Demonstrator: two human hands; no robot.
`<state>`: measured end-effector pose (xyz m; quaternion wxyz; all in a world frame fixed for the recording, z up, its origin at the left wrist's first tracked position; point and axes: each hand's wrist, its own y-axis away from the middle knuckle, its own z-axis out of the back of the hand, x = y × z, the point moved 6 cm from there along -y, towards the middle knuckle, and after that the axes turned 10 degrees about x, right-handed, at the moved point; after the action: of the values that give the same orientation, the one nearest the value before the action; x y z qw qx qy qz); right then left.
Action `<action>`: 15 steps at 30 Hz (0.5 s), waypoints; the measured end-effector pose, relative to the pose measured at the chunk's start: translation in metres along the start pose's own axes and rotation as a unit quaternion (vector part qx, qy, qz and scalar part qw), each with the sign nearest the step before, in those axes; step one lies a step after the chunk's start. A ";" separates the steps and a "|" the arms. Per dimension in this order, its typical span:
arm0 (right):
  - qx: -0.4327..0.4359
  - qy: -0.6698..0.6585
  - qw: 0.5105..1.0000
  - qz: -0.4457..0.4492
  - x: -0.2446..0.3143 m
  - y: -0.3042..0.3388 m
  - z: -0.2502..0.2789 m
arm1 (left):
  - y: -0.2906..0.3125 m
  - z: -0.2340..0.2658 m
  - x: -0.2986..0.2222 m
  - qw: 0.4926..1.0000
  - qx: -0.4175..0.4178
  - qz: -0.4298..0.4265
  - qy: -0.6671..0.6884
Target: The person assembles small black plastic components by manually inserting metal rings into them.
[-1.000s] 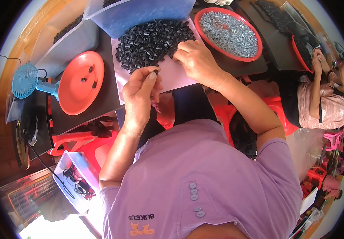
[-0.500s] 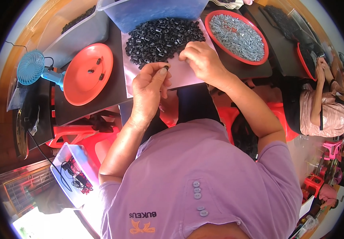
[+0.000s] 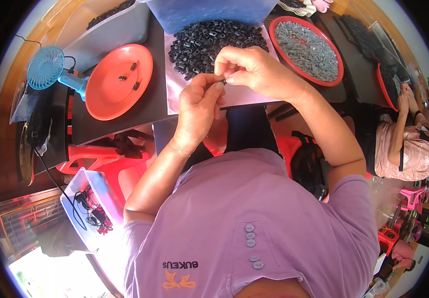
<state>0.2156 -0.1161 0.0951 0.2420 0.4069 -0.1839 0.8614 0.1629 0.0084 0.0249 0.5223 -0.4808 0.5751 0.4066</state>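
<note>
Both hands meet just in front of a pile of small black tubular parts (image 3: 209, 44), heaped on a pale pink sheet (image 3: 173, 94). My left hand (image 3: 198, 102) is closed, its thumb and forefinger pinching one small black part (image 3: 224, 81). From the other side my right hand (image 3: 259, 73) comes to the same spot, fingers curled and thumb pressed in. Its fingertips reach the black part; whatever else they pinch is too small to make out. Three black pieces (image 3: 122, 78) lie apart in the orange-red dish (image 3: 105, 107) on the left.
A red tray (image 3: 337, 79) of small silvery metal pieces stands right of the sheet. Behind the pile is a blue plastic bin (image 3: 209, 15); a grey bin (image 3: 100, 42) stands farther left. A blue fan (image 3: 45, 68) sits left of the dish. Another person (image 3: 403, 144) works at right.
My right hand has moved left and closer, bringing its fingertips against those of my left hand at the black part. The view has shifted slightly.
</note>
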 end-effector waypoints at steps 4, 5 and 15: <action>0.039 0.133 0.989 0.051 0.010 -0.008 -0.007 | 0.000 0.000 0.003 1.000 0.011 0.001 -0.012; 0.030 0.191 0.978 0.080 0.015 -0.009 -0.009 | -0.001 0.001 0.004 1.000 0.010 0.002 -0.011; -0.216 0.196 0.949 0.121 0.014 0.020 -0.009 | -0.002 0.008 0.004 0.996 0.012 0.028 0.086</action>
<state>0.1914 -0.1244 0.0982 0.2490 0.1426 -0.3621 0.8869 0.1665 0.0150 0.0197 0.4649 -0.4914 0.6363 0.3708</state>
